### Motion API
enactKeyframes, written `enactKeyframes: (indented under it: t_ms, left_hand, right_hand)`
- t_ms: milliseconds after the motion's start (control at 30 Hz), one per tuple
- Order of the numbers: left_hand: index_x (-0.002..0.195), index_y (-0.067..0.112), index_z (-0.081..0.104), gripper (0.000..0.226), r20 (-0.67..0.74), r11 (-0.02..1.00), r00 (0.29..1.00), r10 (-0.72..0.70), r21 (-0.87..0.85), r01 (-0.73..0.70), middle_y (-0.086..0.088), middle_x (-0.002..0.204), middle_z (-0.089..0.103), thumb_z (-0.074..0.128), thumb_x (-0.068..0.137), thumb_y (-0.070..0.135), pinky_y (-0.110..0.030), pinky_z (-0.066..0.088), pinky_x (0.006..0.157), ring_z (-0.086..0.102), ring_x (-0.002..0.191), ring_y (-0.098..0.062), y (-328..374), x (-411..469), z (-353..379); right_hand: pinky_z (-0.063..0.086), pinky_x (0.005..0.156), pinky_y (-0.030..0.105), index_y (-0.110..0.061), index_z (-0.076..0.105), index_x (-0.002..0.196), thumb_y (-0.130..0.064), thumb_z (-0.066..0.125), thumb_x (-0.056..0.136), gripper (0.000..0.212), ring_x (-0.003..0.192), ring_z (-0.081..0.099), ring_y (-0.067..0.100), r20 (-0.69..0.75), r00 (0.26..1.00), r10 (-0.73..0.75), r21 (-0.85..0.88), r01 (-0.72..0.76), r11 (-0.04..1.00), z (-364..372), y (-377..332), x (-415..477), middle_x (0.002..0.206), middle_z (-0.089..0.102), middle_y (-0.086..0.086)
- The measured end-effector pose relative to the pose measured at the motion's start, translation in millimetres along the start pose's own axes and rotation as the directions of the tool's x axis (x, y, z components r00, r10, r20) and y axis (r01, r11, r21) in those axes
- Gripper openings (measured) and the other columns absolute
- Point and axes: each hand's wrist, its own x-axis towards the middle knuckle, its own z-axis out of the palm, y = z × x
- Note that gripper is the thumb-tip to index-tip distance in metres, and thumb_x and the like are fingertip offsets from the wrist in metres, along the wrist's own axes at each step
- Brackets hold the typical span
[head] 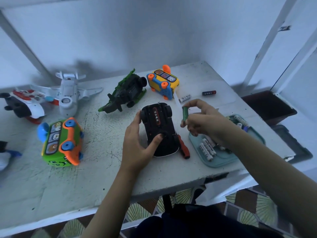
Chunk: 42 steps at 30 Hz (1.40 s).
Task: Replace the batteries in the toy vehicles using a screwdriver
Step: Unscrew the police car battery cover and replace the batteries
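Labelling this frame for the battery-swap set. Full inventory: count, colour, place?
table: 1, white, fills view
black toy car: 1, black, centre, underside up
fitted battery: 1, red-black, in car's compartment
screwdriver: 1, red-black, beside car, right
tray: 1, teal, right side
tray batteries: several, mostly white, in tray
yellow bus: 1, yellow-blue, far centre
green bus: 1, green-orange, left
green-black toy: 1, far centre-left
plane: 1, white, far left
red-white toy: 1, left edge
white battery: 1, loose by yellow bus
dark battery: 1, black-red, loose, far right
green battery: 1, green, above table
left hand: holds car
right hand: pinches green battery
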Motion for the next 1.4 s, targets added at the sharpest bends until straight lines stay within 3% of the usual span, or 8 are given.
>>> enactKeyframes:
  t_ms: [167, 267, 433, 667, 967, 1133, 1300, 1400]
  left_hand:
    - [0.151, 0.016, 0.028, 0.090, 0.004, 1.000, 1.000, 0.006, 0.011, -0.006, -0.002, 0.145, 0.046, 0.055, 0.078, 0.061, -0.031, 0.033, 0.108, 0.040, 0.134, -0.014, 0, 0, 0]
    - [0.150, 0.017, 0.029, 0.089, 0.000, 1.000, 1.000, 0.012, -0.005, -0.012, 0.001, 0.144, 0.047, 0.056, 0.078, 0.061, -0.024, 0.030, 0.107, 0.040, 0.133, -0.011, 0, 0, -1]
    - [0.150, 0.014, 0.031, 0.090, 0.001, 1.000, 1.000, 0.022, -0.015, -0.022, 0.006, 0.141, 0.046, 0.056, 0.078, 0.061, -0.007, 0.026, 0.104, 0.040, 0.131, -0.008, 0, 0, -1]
    - [0.150, 0.012, 0.032, 0.089, 0.009, 0.999, 0.999, 0.041, -0.013, -0.041, 0.007, 0.142, 0.045, 0.057, 0.079, 0.059, -0.009, 0.026, 0.105, 0.041, 0.132, -0.009, -2, 1, -1]
    - [0.148, 0.011, 0.032, 0.088, 0.008, 0.999, 0.999, 0.045, -0.016, -0.045, -0.001, 0.143, 0.048, 0.058, 0.078, 0.057, -0.011, 0.028, 0.106, 0.043, 0.132, -0.014, -3, 2, -1]
    - [0.149, 0.013, 0.032, 0.087, 0.009, 0.999, 0.999, 0.038, -0.034, -0.038, -0.001, 0.144, 0.047, 0.059, 0.078, 0.057, -0.022, 0.032, 0.109, 0.041, 0.134, -0.013, -4, 1, -2]
    - [0.149, 0.016, 0.031, 0.086, 0.004, 0.999, 0.999, 0.039, -0.025, -0.039, 0.000, 0.144, 0.048, 0.059, 0.079, 0.057, -0.021, 0.031, 0.109, 0.041, 0.134, -0.011, -4, 2, -1]
    - [0.149, 0.019, 0.030, 0.085, 0.007, 0.999, 0.999, 0.039, -0.025, -0.039, 0.002, 0.143, 0.048, 0.059, 0.078, 0.058, -0.015, 0.029, 0.107, 0.041, 0.133, -0.010, -3, 2, -1]
  right_hand:
    - [0.049, 0.051, 0.026, -0.015, 0.046, 0.100, 0.007, 0.053, 0.088, 0.026, 0.053, 0.058, 0.018, -0.087, 0.980, -0.180, -0.061, 0.175, 0.983, 18, -2, 12, 0.073, 0.070, 0.014]
    - [0.052, 0.056, 0.033, -0.022, 0.041, 0.096, 0.000, 0.060, 0.088, 0.030, 0.059, 0.063, 0.025, -0.063, 0.914, -0.400, -0.267, 0.370, 0.890, 29, 3, 16, 0.079, 0.071, 0.018]
    - [0.052, 0.056, 0.040, -0.020, 0.051, 0.095, -0.012, 0.061, 0.082, 0.018, 0.065, 0.062, 0.018, 0.153, 0.703, -0.694, -0.698, 0.574, 0.427, 34, 14, 23, 0.081, 0.067, -0.002]
    - [0.048, 0.054, 0.029, -0.015, 0.070, 0.093, -0.004, 0.065, 0.076, 0.021, 0.077, 0.062, 0.021, 0.357, 0.544, -0.760, -0.816, 0.578, 0.030, 27, 28, 29, 0.091, 0.071, -0.004]
    - [0.052, 0.072, 0.029, -0.016, 0.074, 0.100, -0.018, 0.061, 0.086, 0.020, 0.090, 0.061, 0.016, 0.238, 0.592, -0.770, -0.789, 0.580, 0.202, 23, 42, 30, 0.112, 0.070, -0.005]
    - [0.050, 0.075, 0.024, -0.018, 0.058, 0.124, -0.015, 0.067, 0.079, 0.046, 0.093, 0.051, 0.010, 0.011, 0.715, -0.699, -0.693, 0.509, 0.510, 31, 42, 30, 0.122, 0.048, -0.001]
    - [0.050, 0.068, 0.013, -0.023, 0.044, 0.131, -0.009, 0.070, 0.080, 0.058, 0.086, 0.061, 0.004, -0.186, 0.921, -0.342, -0.374, 0.256, 0.891, 39, 36, 34, 0.106, 0.061, -0.003]
    - [0.052, 0.068, 0.018, -0.020, 0.048, 0.127, -0.005, 0.072, 0.079, 0.056, 0.084, 0.063, 0.010, -0.239, 0.945, -0.223, -0.247, 0.163, 0.955, 39, 34, 39, 0.103, 0.063, 0.002]
